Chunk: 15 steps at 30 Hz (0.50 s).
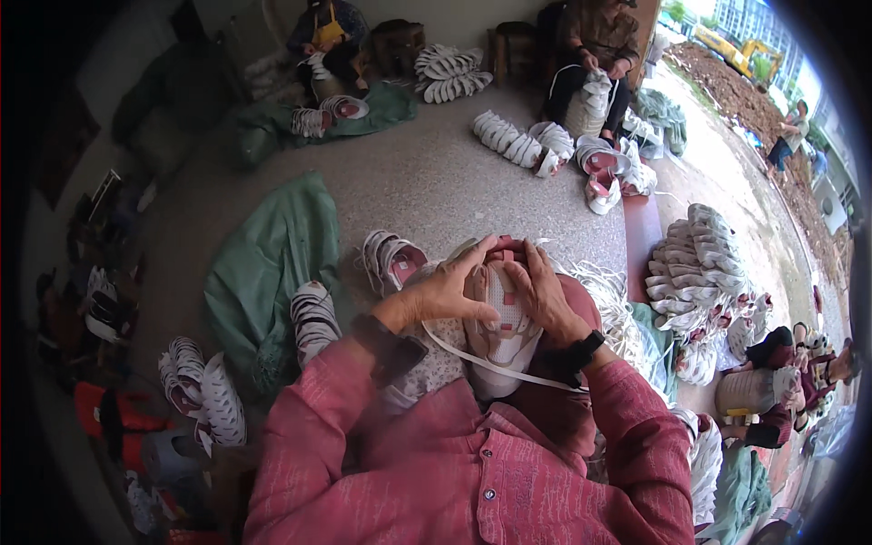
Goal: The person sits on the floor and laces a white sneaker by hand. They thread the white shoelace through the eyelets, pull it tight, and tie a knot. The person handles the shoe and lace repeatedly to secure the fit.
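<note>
A white and pale shoe upper with dark red trim rests in my lap, its toe toward me. My left hand grips its far left side, with the thumb over the opening. On the right side, my right hand holds the upper, its fingers reaching to the red collar. A flat white shoelace trails across the upper between my wrists. What my fingertips do at the far edge is partly hidden.
A green sack lies on the floor at left, near nested shoe uppers. White laces pile up at my right, beside stacked uppers. Across the floor, two seated people handle uppers; others sit at right.
</note>
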Available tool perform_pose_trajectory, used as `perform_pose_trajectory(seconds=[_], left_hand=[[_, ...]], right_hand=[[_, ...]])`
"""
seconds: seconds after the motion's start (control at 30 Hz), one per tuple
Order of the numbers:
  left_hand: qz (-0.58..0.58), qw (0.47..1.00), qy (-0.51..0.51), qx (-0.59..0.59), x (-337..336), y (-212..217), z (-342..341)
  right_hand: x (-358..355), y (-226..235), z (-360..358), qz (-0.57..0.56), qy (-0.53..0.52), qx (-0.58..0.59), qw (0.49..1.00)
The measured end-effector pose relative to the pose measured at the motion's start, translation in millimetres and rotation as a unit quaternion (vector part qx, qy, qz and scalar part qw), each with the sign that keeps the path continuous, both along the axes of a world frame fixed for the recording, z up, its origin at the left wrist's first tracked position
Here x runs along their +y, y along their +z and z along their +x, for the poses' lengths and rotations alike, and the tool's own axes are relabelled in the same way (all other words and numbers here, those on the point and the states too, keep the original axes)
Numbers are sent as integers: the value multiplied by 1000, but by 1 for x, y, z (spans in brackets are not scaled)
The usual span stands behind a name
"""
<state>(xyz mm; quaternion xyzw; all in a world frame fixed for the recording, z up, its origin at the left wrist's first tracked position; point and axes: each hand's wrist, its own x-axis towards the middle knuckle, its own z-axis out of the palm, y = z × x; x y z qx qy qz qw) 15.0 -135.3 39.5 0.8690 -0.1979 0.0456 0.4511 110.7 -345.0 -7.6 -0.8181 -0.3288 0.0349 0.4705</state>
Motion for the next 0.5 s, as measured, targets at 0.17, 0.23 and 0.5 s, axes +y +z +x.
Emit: perform_pose_trajectory(seconds=[0.17,0.23,0.5], left_hand=[[-199,968,148,36,29,61,-40],[-189,967,172,-10,44,73,-68],[204,900,363,126,87,68,-176]], right_hand=[[-27,-3,-3,132,-30,18,991],[-56,-3,-4,246,-64,95,963],[-189,41,-6,343,-219,125,905]])
